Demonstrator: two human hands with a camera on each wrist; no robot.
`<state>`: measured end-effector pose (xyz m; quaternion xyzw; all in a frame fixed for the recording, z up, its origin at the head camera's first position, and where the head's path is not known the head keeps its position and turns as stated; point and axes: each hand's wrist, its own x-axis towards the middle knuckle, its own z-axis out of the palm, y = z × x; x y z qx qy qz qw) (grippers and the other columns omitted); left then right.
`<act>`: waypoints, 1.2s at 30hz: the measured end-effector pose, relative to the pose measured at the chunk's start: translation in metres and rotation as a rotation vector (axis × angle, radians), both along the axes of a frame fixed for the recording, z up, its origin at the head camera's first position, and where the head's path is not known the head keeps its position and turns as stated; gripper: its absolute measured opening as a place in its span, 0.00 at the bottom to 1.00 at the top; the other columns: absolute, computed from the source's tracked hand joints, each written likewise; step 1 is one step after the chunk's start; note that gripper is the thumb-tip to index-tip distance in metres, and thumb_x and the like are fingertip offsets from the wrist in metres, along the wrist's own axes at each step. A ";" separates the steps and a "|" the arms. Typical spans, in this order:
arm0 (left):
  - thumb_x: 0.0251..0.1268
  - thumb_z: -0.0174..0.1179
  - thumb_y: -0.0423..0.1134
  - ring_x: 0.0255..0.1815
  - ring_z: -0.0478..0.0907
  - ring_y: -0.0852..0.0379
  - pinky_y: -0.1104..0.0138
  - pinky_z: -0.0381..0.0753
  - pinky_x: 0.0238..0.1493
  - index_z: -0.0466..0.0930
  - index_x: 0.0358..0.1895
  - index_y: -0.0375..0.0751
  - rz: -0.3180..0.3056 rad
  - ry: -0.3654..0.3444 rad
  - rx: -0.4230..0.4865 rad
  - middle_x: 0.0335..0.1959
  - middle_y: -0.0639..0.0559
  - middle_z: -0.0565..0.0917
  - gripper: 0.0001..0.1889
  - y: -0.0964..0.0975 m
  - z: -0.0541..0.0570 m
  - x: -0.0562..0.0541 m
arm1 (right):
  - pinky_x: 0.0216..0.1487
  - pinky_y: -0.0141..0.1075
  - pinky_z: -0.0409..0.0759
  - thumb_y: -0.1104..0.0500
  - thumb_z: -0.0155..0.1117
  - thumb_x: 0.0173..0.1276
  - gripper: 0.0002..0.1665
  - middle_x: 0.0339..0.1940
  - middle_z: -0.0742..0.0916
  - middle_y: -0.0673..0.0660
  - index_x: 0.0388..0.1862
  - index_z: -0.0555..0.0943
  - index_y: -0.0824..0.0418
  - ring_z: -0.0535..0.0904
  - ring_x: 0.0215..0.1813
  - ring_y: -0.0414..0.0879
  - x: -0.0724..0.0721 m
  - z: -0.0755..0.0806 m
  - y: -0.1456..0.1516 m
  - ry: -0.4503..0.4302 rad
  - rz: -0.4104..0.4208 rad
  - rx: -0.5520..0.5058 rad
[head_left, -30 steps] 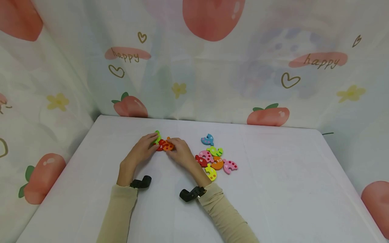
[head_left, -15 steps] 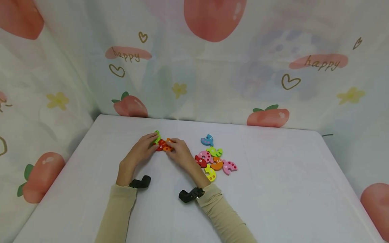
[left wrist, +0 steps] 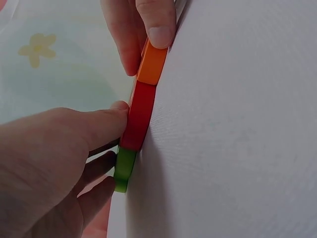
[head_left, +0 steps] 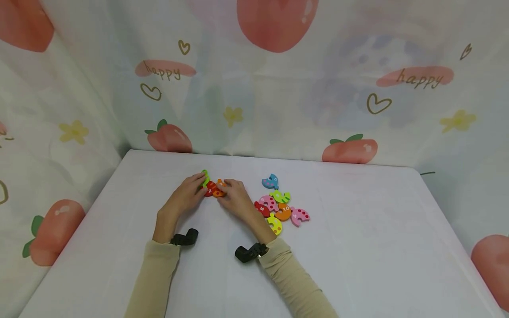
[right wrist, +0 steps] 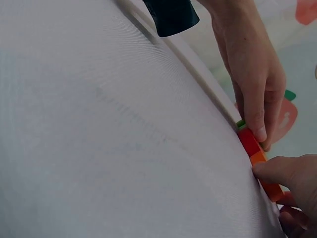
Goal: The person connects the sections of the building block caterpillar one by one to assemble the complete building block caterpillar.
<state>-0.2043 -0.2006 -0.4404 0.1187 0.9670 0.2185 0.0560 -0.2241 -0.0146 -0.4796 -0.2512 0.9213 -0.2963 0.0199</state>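
In the head view a red puzzle piece marked 2 (head_left: 209,189) lies joined between a green piece (head_left: 205,178) and an orange spotted piece (head_left: 218,190) on the white table. My left hand (head_left: 184,194) has its thumb against the red piece and its other fingers at the green one. My right hand (head_left: 236,198) pinches the orange piece, with the thumb on the near side, and partly covers it. Seen edge-on in the left wrist view, the orange piece (left wrist: 152,65), red piece (left wrist: 139,116) and green piece (left wrist: 125,168) form one row.
Right of my right hand lie more animal-shaped pieces: a blue one (head_left: 271,181), a green striped one (head_left: 281,197), an orange one marked 10 (head_left: 283,212), a pink one (head_left: 300,216) and a yellow one (head_left: 275,224). A patterned curtain (head_left: 278,110) hangs behind the table.
The right hand's fingers have shifted slightly over the orange piece and cover more of it than a second ago. The left hand and the loose pieces stay in place.
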 end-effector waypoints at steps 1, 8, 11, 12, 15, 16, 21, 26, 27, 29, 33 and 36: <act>0.75 0.49 0.45 0.76 0.54 0.37 0.45 0.55 0.75 0.60 0.73 0.34 -0.032 -0.022 0.025 0.75 0.38 0.60 0.29 -0.009 -0.006 -0.006 | 0.69 0.47 0.71 0.56 0.65 0.67 0.28 0.69 0.75 0.63 0.66 0.75 0.56 0.68 0.69 0.58 0.000 0.000 0.001 -0.005 0.006 -0.001; 0.74 0.52 0.42 0.77 0.56 0.41 0.48 0.58 0.75 0.62 0.72 0.35 0.052 -0.018 -0.030 0.75 0.41 0.62 0.28 -0.002 -0.017 -0.012 | 0.74 0.47 0.66 0.62 0.55 0.73 0.26 0.71 0.73 0.62 0.70 0.70 0.59 0.67 0.72 0.57 -0.005 0.004 0.009 -0.076 0.070 -0.022; 0.74 0.51 0.42 0.78 0.55 0.42 0.48 0.57 0.76 0.60 0.73 0.36 0.053 -0.045 -0.024 0.76 0.41 0.60 0.28 -0.001 -0.015 -0.013 | 0.74 0.45 0.66 0.62 0.51 0.75 0.26 0.71 0.74 0.61 0.71 0.68 0.60 0.67 0.73 0.54 -0.008 0.008 0.014 -0.113 0.065 -0.050; 0.74 0.51 0.43 0.78 0.55 0.42 0.49 0.56 0.76 0.60 0.73 0.36 0.056 -0.054 -0.023 0.76 0.42 0.60 0.28 -0.001 -0.016 -0.014 | 0.74 0.45 0.66 0.62 0.51 0.75 0.26 0.70 0.74 0.60 0.71 0.68 0.60 0.68 0.73 0.53 -0.009 0.011 0.016 -0.127 0.059 -0.067; 0.74 0.51 0.44 0.79 0.54 0.43 0.48 0.56 0.76 0.59 0.73 0.35 0.066 -0.078 -0.029 0.77 0.42 0.58 0.30 0.000 -0.016 -0.014 | 0.73 0.45 0.68 0.61 0.52 0.75 0.26 0.70 0.75 0.60 0.71 0.68 0.60 0.70 0.71 0.52 -0.009 0.019 0.022 -0.159 0.025 -0.096; 0.74 0.51 0.45 0.79 0.53 0.43 0.48 0.55 0.76 0.59 0.74 0.35 0.067 -0.082 -0.032 0.77 0.42 0.58 0.30 0.001 -0.016 -0.014 | 0.71 0.46 0.70 0.60 0.52 0.75 0.26 0.69 0.75 0.60 0.71 0.69 0.60 0.71 0.70 0.53 -0.009 0.023 0.024 -0.165 0.015 -0.111; 0.72 0.53 0.49 0.79 0.53 0.42 0.48 0.55 0.76 0.58 0.73 0.34 0.082 -0.058 -0.052 0.77 0.41 0.58 0.33 0.005 -0.014 -0.013 | 0.65 0.46 0.76 0.59 0.54 0.75 0.25 0.67 0.78 0.60 0.69 0.70 0.60 0.76 0.64 0.53 -0.007 0.039 0.037 -0.162 -0.005 -0.187; 0.68 0.56 0.55 0.74 0.62 0.39 0.48 0.62 0.73 0.64 0.69 0.30 0.151 0.031 -0.054 0.73 0.35 0.64 0.37 0.012 -0.015 -0.010 | 0.63 0.43 0.79 0.57 0.55 0.75 0.23 0.63 0.81 0.58 0.66 0.73 0.61 0.78 0.62 0.51 -0.003 0.045 0.048 -0.154 0.006 -0.185; 0.67 0.57 0.56 0.73 0.64 0.39 0.49 0.64 0.73 0.66 0.68 0.29 0.168 0.047 -0.056 0.72 0.35 0.66 0.37 0.015 -0.016 -0.009 | 0.62 0.43 0.79 0.56 0.55 0.75 0.23 0.63 0.81 0.58 0.66 0.73 0.61 0.78 0.62 0.50 -0.002 0.045 0.050 -0.159 0.008 -0.177; 0.65 0.59 0.57 0.71 0.66 0.38 0.49 0.67 0.71 0.68 0.67 0.27 0.189 0.076 -0.060 0.70 0.34 0.68 0.39 0.019 -0.018 -0.009 | 0.62 0.43 0.79 0.56 0.55 0.75 0.22 0.62 0.82 0.58 0.65 0.74 0.61 0.78 0.62 0.50 0.000 0.046 0.055 -0.162 0.008 -0.173; 0.60 0.65 0.56 0.71 0.66 0.38 0.50 0.67 0.71 0.67 0.66 0.25 0.212 0.064 -0.049 0.70 0.33 0.67 0.42 0.029 -0.020 -0.010 | 0.62 0.45 0.79 0.57 0.56 0.74 0.22 0.61 0.82 0.58 0.64 0.75 0.62 0.78 0.62 0.51 0.004 0.050 0.067 -0.130 0.009 -0.168; 0.60 0.65 0.55 0.74 0.61 0.38 0.50 0.64 0.73 0.63 0.68 0.25 0.214 0.021 -0.054 0.72 0.32 0.64 0.43 0.032 -0.017 -0.008 | 0.62 0.46 0.78 0.57 0.56 0.74 0.21 0.61 0.83 0.58 0.63 0.76 0.63 0.78 0.62 0.52 0.008 0.052 0.076 -0.101 0.040 -0.158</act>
